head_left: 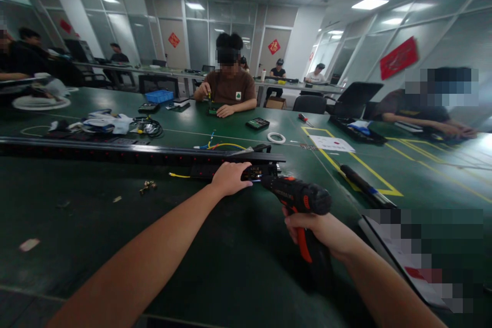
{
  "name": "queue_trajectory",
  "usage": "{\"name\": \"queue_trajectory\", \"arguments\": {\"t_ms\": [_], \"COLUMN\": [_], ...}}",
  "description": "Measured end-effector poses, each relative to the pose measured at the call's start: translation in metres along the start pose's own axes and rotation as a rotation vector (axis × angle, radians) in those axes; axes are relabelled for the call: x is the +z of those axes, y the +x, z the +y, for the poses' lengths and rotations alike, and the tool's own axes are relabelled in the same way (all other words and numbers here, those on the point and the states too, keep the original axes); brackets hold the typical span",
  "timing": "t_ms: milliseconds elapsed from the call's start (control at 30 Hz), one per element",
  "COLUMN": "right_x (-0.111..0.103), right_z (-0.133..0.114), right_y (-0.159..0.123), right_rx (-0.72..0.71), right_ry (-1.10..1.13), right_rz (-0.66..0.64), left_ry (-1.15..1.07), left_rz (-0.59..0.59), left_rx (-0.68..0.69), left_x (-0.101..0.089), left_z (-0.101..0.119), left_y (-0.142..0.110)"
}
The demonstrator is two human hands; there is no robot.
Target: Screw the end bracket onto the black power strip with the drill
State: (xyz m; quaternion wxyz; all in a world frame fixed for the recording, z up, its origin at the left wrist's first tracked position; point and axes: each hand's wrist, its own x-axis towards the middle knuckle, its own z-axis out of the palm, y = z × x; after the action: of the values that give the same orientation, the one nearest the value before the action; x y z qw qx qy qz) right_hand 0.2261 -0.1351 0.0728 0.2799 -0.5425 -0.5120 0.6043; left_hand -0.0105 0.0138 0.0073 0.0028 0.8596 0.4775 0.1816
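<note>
My right hand [321,228] is wrapped round the grip of a black and orange cordless drill [294,193]. The drill points left, its nose close to the end of a black rectangular part [200,171]. Over that part lies my left hand [229,178], fingers and thumb gripping it near its right end, where small metal pieces [260,171] show. Whether the drill's tip touches anything is hard to make out. Just behind runs a long black rail [115,150]. A yellow wire [180,175] sticks out at the part's left end. Several small brass-coloured screws [148,186] lie further left.
Beyond the rail are bundled cables [148,126], a blue basket [159,96], a white tape roll [275,138] and a red screwdriver [305,120]. A black-handled tool [361,183] lies right of the drill. Across the table a person in brown [230,87] works on a small device.
</note>
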Motion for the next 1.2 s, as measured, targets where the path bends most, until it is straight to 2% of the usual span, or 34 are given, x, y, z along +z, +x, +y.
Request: {"name": "queue_trajectory", "arguments": {"t_ms": [200,1200], "right_x": [0.001,0.0008], "right_z": [0.0009,0.003], "right_y": [-0.0009,-0.0007], "right_rx": [-0.008,-0.041], "right_ry": [0.008,0.012], "right_rz": [0.013,-0.007], "left_ry": [-0.007,-0.008], "left_rz": [0.008,0.007], "left_rx": [0.031,0.003], "left_x": [0.0018,0.0033], "left_z": [-0.0024,-0.0017], "left_y": [-0.0002,0.0012]}}
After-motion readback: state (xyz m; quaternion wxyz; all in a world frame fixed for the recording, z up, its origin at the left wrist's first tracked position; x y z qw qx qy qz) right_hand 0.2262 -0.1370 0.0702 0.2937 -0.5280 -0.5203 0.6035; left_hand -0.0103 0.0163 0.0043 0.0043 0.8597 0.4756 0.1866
